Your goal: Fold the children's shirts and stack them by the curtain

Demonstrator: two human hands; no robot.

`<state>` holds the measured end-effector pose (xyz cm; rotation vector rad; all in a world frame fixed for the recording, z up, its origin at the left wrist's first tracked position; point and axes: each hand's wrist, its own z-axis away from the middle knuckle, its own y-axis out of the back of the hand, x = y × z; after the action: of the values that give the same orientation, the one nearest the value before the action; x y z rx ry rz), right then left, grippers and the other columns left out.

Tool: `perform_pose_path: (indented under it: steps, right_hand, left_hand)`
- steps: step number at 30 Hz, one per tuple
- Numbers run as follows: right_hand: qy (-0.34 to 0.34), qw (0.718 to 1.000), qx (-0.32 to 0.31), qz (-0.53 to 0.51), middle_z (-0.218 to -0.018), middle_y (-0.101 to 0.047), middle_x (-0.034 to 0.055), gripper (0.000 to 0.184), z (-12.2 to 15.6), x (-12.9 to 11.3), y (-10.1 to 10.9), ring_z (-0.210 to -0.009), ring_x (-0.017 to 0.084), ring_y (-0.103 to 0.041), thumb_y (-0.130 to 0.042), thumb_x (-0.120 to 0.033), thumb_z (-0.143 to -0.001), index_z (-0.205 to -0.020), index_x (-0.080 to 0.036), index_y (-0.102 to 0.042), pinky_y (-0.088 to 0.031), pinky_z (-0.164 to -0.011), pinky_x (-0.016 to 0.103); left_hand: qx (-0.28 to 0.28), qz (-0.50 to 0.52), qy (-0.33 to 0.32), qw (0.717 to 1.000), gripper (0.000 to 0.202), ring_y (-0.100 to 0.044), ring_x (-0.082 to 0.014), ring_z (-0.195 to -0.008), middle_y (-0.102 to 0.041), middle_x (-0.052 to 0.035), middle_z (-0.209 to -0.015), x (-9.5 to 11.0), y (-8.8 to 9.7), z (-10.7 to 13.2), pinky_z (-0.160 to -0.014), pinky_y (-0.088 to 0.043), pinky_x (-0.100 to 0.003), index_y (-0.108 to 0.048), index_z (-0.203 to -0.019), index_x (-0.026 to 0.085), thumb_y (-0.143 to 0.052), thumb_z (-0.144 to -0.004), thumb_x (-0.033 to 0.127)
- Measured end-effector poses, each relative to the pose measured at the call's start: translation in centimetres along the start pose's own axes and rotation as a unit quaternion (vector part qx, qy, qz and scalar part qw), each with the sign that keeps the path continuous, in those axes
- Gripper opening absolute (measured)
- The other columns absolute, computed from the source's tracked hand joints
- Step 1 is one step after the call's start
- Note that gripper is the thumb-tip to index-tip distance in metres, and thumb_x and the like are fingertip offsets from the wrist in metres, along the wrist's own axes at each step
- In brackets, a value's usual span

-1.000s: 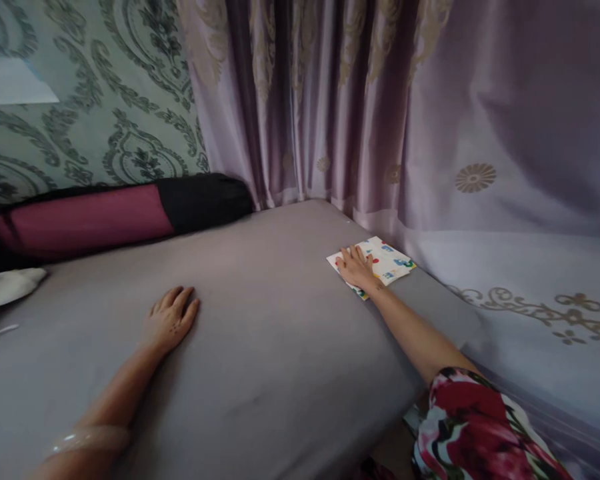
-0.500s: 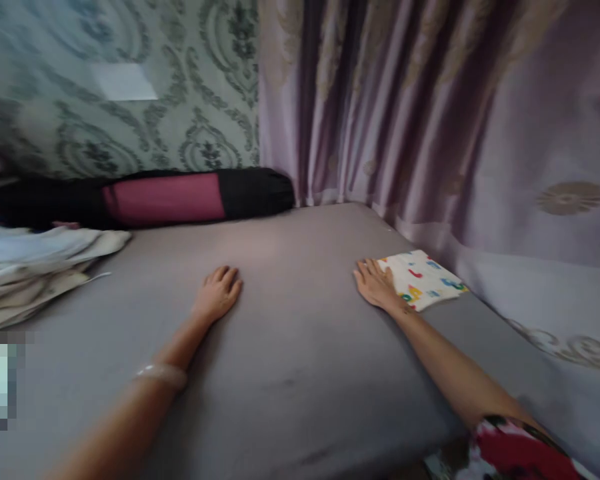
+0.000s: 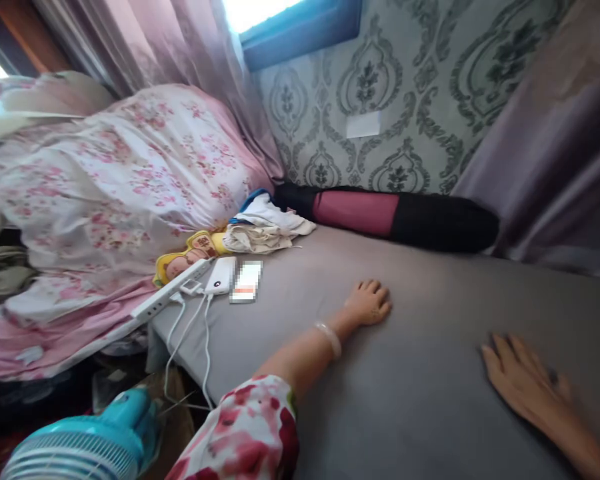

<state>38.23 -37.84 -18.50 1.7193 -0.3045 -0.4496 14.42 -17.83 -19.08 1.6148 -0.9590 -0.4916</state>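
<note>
My left hand [image 3: 370, 302] rests palm down on the grey sheet [image 3: 400, 413], fingers a little bent and apart, holding nothing. A pale bracelet [image 3: 329, 339] circles that wrist. Further right, my right hand [image 3: 525, 380] lies flat over the same sheet with its fingers stretched out and nothing in it. Beyond both hands, a long black and maroon roll-shaped bag [image 3: 355, 212] lies along the wall. Left of my left hand is a pile of folded clothes [image 3: 267, 230].
A white power strip [image 3: 167, 291] with cables, a white power bank [image 3: 221, 275] and a blurred-out device [image 3: 247, 281] lie at the left edge. A turquoise fan [image 3: 80, 443] stands below. Floral bedding [image 3: 130, 160] is heaped at far left.
The view has swung left, bringing in the bedding, power strip and fan. The folded patterned cloth that was by my right hand is out of view. Both hands remain on the sheet.
</note>
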Motion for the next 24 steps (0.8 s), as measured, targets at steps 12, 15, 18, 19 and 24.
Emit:
perform_pose_path:
  steps: [12, 15, 18, 19, 24]
  right_hand:
    - [0.109, 0.993, -0.025, 0.020, -0.153, -0.032, 0.0124, 0.066, -3.5, -11.6, -5.0, -0.141, 0.032, -0.026, -0.011, -0.045, -0.093, -0.144, -0.015, -0.040, -0.021, -0.108, 0.062]
    - [0.111, 0.993, -0.016, 0.025, -0.152, -0.034, 0.0130, 0.067, -3.4, -11.5, -5.1, -0.140, 0.032, -0.027, -0.010, -0.045, -0.093, -0.143, -0.014, -0.042, -0.021, -0.108, 0.062]
    - [0.111, 0.993, -0.009, 0.023, -0.151, -0.035, 0.0131, 0.067, -3.5, -11.5, -5.2, -0.139, 0.033, -0.028, -0.010, -0.045, -0.093, -0.142, -0.013, -0.043, -0.021, -0.108, 0.063]
    - [0.111, 0.994, -0.007, 0.022, -0.151, -0.035, 0.0132, 0.067, -3.5, -11.5, -5.2, -0.139, 0.033, -0.029, -0.010, -0.045, -0.093, -0.142, -0.013, -0.043, -0.021, -0.108, 0.063]
    - [0.110, 0.994, -0.002, 0.022, -0.151, -0.035, 0.0135, 0.066, -3.5, -11.4, -5.7, -0.139, 0.033, -0.028, -0.013, -0.045, -0.093, -0.143, -0.014, -0.042, -0.020, -0.108, 0.063]
  left_hand:
    - [-0.001, 0.358, 0.131, 0.925, 0.035, -0.062, -0.0173, -0.103, -0.067, -0.0101, -0.116, -6.5, 1.7, -0.5, -0.094, -0.046, -0.029, -0.063, -0.116, 0.011, -0.050, -0.089, 0.029]
    - [0.150, 0.359, 0.269, 0.881, 0.016, -0.063, -0.0163, -0.078, -0.071, -0.0046, -0.078, -11.4, 4.8, 0.8, -0.078, -0.049, -0.028, -0.070, -0.079, 0.013, -0.056, -0.079, 0.022]
    - [0.245, 0.333, 0.336, 0.846, 0.020, -0.062, -0.0165, -0.073, -0.066, -0.0048, -0.069, -16.9, 8.9, 2.3, -0.070, -0.048, -0.027, -0.066, -0.071, 0.013, -0.051, -0.079, 0.023]
    - [0.276, 0.325, 0.355, 0.832, 0.020, -0.061, -0.0170, -0.073, -0.065, -0.0049, -0.068, -18.5, 10.4, 2.8, -0.069, -0.048, -0.027, -0.065, -0.071, 0.013, -0.050, -0.079, 0.023]
    - [0.391, 0.306, 0.421, 0.759, 0.009, -0.061, -0.0206, -0.073, -0.060, -0.0042, -0.061, -23.8, 16.2, 5.0, -0.064, -0.046, -0.028, -0.062, -0.073, 0.015, -0.056, -0.072, 0.021]
